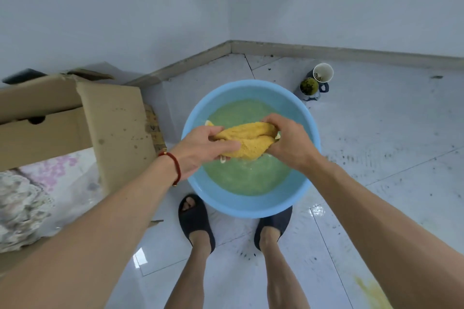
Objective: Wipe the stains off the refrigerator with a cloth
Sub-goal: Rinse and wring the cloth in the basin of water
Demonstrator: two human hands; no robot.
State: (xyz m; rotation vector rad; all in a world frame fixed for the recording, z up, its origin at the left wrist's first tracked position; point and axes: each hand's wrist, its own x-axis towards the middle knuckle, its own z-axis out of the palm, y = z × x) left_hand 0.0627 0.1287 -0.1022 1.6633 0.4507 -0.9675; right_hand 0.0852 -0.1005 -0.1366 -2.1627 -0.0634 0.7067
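Both hands grip yellow cloth [247, 139] above blue basin [198, 113] on tiled floor [376, 138]. Left hand [200, 152] clenches left end, fingers curled round it; right hand [288, 140] clenches right end. Cloth bunched between them, over greenish water [248, 175]. Cardboard box [75, 118] at left. Dark slippers [194, 218] just beside basin's near rim.

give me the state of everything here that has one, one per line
cloth: bunched, held over the basin
left hand: grips one end of the cloth
right hand: grips the other end
basin: on the floor, holds greenish water
box: flap open
white cup: upright, open
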